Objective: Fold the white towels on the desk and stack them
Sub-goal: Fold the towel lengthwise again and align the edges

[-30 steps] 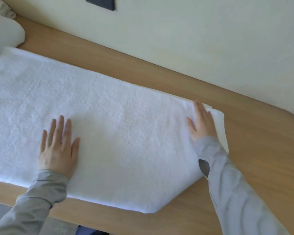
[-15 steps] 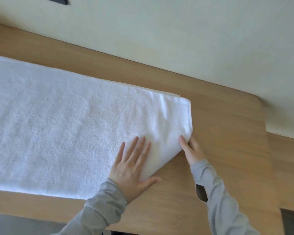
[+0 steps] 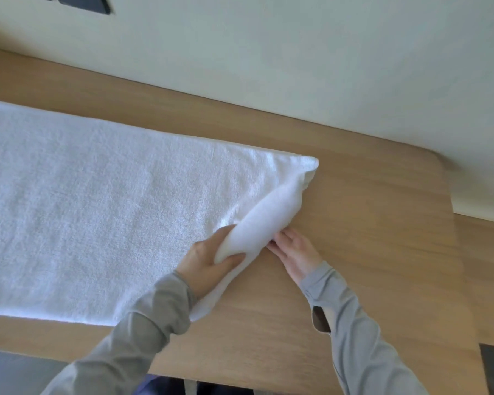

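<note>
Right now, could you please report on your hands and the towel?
Left hand grips towel, end lifted. Right hand at its edge, grip unclear. Nothing blocking.

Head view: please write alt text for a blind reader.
A person's left hand grips the raised right end of a white towel, and the right hand touches that end. The rest lies flat on a wooden desk.

White towel (image 3: 97,209), tan wooden desk (image 3: 368,252), grey sleeves (image 3: 354,323)

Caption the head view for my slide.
Left hand grips the lifted end of the towel, right hand touching it, on the desk.
</note>
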`<state>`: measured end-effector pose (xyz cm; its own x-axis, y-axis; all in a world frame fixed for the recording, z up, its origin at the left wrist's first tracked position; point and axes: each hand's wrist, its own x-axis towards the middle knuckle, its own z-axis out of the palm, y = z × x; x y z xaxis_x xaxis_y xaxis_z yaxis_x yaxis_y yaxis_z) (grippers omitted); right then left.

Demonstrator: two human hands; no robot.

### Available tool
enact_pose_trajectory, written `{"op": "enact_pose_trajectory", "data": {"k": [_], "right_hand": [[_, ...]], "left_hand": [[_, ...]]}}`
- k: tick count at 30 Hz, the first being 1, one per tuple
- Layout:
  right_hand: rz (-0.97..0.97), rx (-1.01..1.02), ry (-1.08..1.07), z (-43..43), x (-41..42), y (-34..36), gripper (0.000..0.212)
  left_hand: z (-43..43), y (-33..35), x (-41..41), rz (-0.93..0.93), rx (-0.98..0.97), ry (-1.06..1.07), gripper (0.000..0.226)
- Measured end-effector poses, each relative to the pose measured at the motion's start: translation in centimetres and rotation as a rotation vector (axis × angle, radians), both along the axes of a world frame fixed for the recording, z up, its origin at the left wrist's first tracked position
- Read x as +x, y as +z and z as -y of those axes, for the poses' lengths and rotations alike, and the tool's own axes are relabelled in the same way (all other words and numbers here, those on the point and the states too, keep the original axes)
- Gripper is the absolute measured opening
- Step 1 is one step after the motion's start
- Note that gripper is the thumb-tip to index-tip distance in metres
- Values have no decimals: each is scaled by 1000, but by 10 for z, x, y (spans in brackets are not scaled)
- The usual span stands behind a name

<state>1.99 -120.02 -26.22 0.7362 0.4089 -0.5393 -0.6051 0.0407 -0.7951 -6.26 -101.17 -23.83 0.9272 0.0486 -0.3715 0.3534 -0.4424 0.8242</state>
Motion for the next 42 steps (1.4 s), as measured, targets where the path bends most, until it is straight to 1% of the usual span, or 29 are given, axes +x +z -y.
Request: {"op": "enact_pose_trajectory", "data": {"k": [2, 3, 7, 9, 11, 13, 15, 17, 18, 19, 21, 23, 25, 27, 29, 31, 32, 35, 38, 40, 42], "right_hand": [[81, -114, 68, -12, -5, -1, 43], [90, -138, 75, -16, -7, -1, 44], [77, -164, 16, -27, -10, 2, 63], [62, -164, -12, -30, -13, 5, 72], [67, -192, -13, -34, -15, 11, 71], [78, -242, -7, -36, -15, 20, 60], [75, -291, -31, -30, -13, 30, 43], [93, -341, -63, -15, -15, 42, 30], [103, -376, -70, -5, -18, 46, 25], [97, -424, -67, 7, -25, 49, 22], [37, -548, -41, 27, -42, 48, 24], [-50, -664, -41, 38, -62, 36, 36], [-95, -714, -101, 40, -80, 23, 42], [-54, -715, -221, 38, -94, 12, 41], [26, -733, -326, 37, -107, 4, 36], [77, -788, -342, 38, -119, 2, 26], [71, -788, -350, 39, -126, 2, 22], [-5, -685, -394, 38, -145, 1, 13], [5, -659, -393, 43, -147, 6, 10], [19, -593, -399, 53, -143, 12, 8], [-14, -534, -429, 63, -143, 14, 5]], "left_hand": [[-10, 3, 5, -69, -122, 28, 56], [-12, 3, 6, -78, -172, 33, 54], [-15, 4, 6, -85, -364, 87, 46], [-21, 4, 8, -86, -417, 103, 46], [-28, 4, 11, -89, -443, 108, 46], [-30, 4, 12, -99, -437, 74, 43], [-25, 4, 12, -124, -377, 14, 41], [-14, 4, 7, -123, -275, -74, 51], [-9, 2, 3, -68, -166, -142, 58], [-3, -1, -2, 18, -7, -220, 63], [5, -8, -11, 194, 316, -311, 67], [6, -16, -20, 240, 546, -329, 71], [4, -26, -27, 254, 700, -316, 76], [-1, -36, -33, 264, 765, -319, 75], [-6, -46, -37, 277, 797, -348, 73], [-7, -52, -37, 293, 825, -354, 71], [-6, -54, -37, 291, 834, -351, 70], [-4, -57, -38, 286, 849, -329, 69], [-4, -57, -38, 305, 861, -325, 69], [-3, -58, -37, 304, 863, -311, 69], [-3, -58, -35, 287, 866, -305, 70]]}}
